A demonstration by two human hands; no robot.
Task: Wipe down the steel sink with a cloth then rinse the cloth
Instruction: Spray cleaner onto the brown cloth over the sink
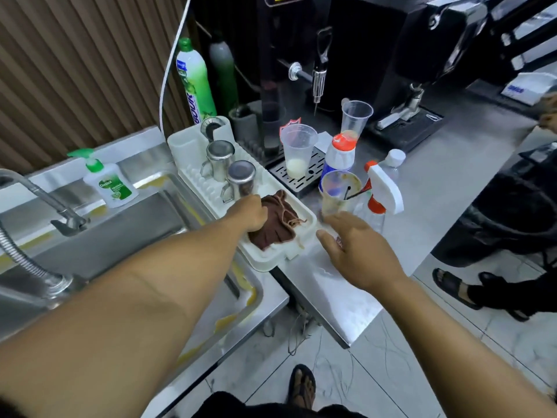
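A crumpled brown cloth (278,223) lies in the near end of a white plastic drying rack (271,260). My left hand (248,214) reaches across the steel sink (126,236) and its fingers close on the cloth's left edge. Just right of the rack, my right hand (358,251) hovers over the steel counter, fingers spread and holding nothing. The sink basin sits at the left, with a steel tap (45,200) curving over it.
Two steel mugs (232,173) stand in the rack. Plastic cups (298,150), a spray bottle (382,194) and a red-capped bottle (340,155) crowd the counter before a black machine (346,55). Soap bottles (110,185) stand behind the sink. Another person's sandalled feet (470,288) are at right.
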